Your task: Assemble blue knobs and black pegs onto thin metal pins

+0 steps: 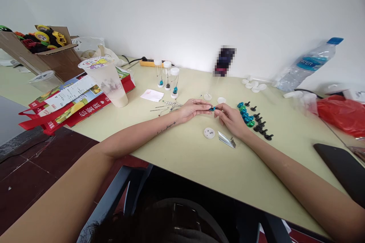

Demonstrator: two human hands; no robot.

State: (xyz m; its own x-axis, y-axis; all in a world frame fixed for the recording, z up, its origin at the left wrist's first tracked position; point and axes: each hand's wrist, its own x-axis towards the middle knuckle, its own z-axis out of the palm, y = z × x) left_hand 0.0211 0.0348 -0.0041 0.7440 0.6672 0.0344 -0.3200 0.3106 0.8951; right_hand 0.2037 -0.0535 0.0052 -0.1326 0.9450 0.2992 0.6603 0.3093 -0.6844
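Note:
My left hand (195, 109) and my right hand (230, 118) meet over the middle of the table (171, 152). Both sets of fingertips pinch a small blue piece (212, 109). A thin rod lies along my left fingers. Just below my hands are a round white disc with dark spots (209, 133) and a row of thin metal rods (227, 140). Blue and green pieces (247, 115) sit right of my right hand, beside several black pegs (261, 124). More thin rods (171, 105) lie behind my left wrist.
Three clear tubes (167, 76) stand at the back near white paper (152, 95). A drink cup (108, 83), red bag (85, 110) and toy-filled box (61, 59) are left. Right are white caps (255, 86), a water bottle (308, 64), red plastic (342, 115) and a dark phone (339, 163).

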